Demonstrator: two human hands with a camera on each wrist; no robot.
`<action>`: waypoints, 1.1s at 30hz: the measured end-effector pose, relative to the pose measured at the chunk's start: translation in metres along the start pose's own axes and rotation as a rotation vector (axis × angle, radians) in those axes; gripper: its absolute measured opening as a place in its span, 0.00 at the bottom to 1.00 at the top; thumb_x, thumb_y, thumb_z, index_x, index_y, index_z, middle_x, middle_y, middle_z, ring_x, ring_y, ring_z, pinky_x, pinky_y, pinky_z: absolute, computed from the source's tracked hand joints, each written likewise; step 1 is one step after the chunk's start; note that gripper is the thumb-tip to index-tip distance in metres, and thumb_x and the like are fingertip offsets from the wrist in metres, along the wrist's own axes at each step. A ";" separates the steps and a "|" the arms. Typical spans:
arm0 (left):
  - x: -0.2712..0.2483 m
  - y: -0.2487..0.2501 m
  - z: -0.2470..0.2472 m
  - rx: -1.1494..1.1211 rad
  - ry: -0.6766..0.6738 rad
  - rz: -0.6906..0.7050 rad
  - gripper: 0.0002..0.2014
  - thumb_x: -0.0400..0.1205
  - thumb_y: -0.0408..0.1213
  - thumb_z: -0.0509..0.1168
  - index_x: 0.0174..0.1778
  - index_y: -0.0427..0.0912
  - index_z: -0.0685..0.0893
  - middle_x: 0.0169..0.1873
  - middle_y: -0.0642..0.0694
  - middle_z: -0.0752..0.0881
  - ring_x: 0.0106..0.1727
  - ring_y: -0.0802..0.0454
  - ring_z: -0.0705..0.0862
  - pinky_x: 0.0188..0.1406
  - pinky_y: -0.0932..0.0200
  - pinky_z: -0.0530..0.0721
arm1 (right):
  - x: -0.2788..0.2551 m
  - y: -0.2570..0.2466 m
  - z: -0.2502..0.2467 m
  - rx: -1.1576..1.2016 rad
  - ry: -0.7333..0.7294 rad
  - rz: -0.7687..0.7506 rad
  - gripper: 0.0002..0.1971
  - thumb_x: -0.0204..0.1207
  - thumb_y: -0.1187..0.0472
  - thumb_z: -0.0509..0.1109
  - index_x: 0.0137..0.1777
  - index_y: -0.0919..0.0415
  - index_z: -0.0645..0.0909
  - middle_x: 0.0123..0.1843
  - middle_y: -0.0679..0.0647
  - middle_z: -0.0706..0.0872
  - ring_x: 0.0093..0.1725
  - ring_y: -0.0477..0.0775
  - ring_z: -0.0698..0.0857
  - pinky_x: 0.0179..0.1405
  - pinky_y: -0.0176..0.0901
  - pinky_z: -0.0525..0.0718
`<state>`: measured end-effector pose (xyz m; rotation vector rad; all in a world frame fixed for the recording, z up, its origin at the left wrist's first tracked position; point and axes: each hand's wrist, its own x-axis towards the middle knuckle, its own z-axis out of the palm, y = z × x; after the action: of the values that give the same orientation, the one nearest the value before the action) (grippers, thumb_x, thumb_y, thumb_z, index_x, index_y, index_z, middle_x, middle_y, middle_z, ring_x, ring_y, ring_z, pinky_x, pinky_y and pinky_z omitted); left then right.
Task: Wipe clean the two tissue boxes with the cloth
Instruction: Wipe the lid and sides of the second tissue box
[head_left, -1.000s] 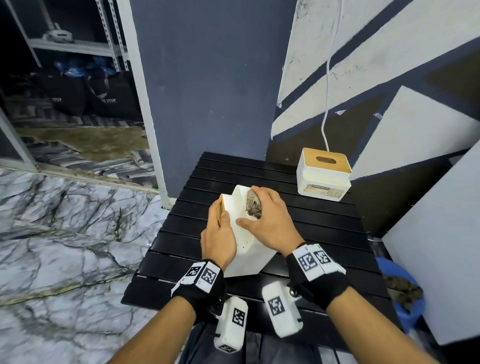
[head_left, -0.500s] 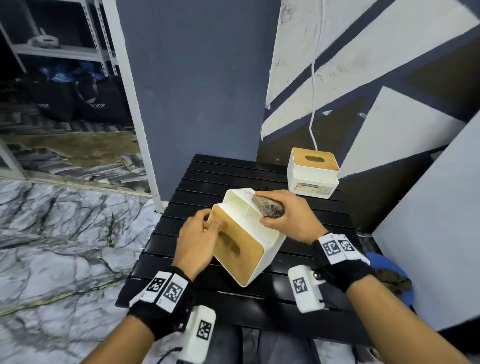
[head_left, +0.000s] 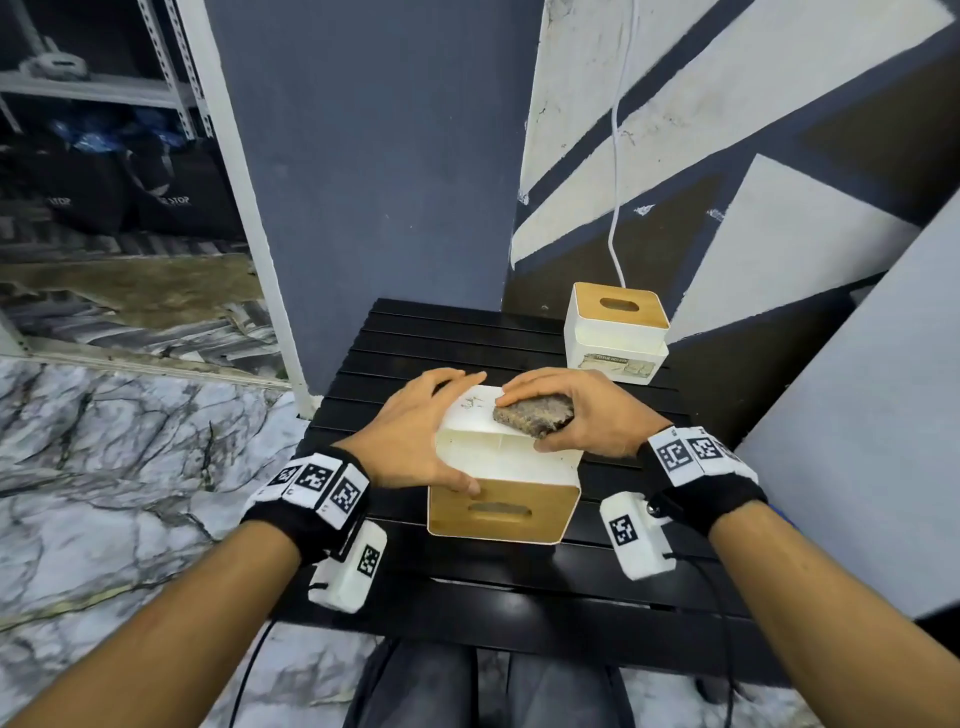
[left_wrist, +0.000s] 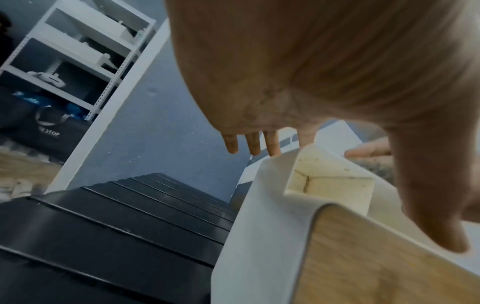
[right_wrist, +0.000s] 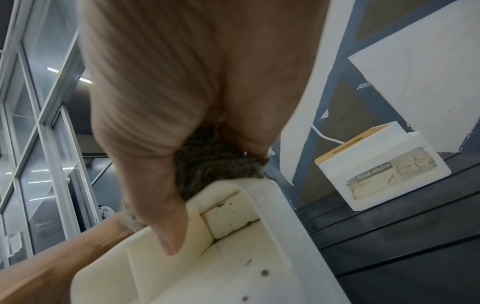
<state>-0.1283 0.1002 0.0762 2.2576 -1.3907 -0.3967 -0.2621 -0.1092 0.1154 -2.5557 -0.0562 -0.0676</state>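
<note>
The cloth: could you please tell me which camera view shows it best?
The head view: the cloth shows almost whole, pressed on the near tissue box by the right hand. The right wrist view shows only a part under the palm; the left wrist view, just a blurred sliver.

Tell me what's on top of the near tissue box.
The right hand presses a bunched brown cloth onto the upturned side of the near tissue box; the left hand touches its left edge. Dark specks show nearby. The surface under the cloth is covered.
</note>
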 end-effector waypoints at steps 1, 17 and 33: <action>0.003 0.000 0.004 0.044 -0.021 0.012 0.64 0.59 0.62 0.83 0.86 0.61 0.50 0.83 0.54 0.53 0.84 0.49 0.52 0.85 0.43 0.53 | -0.001 0.001 0.000 -0.004 0.005 -0.003 0.31 0.61 0.66 0.82 0.63 0.41 0.83 0.67 0.38 0.79 0.67 0.37 0.76 0.70 0.35 0.71; 0.002 0.008 0.029 0.058 0.176 -0.075 0.63 0.56 0.62 0.84 0.85 0.57 0.57 0.79 0.53 0.60 0.78 0.49 0.62 0.81 0.49 0.59 | -0.076 0.000 0.035 0.048 0.562 0.191 0.26 0.72 0.58 0.76 0.68 0.44 0.75 0.62 0.44 0.79 0.60 0.37 0.77 0.61 0.20 0.68; 0.000 0.013 0.050 -0.110 0.311 -0.101 0.61 0.55 0.56 0.86 0.83 0.54 0.61 0.73 0.52 0.62 0.74 0.53 0.62 0.71 0.57 0.68 | -0.052 -0.008 0.090 -0.229 0.579 0.570 0.23 0.83 0.53 0.57 0.78 0.47 0.64 0.70 0.60 0.66 0.63 0.63 0.69 0.64 0.56 0.75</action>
<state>-0.1620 0.0840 0.0403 2.1937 -1.0749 -0.1413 -0.3115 -0.0542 0.0419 -2.5685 0.9360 -0.6099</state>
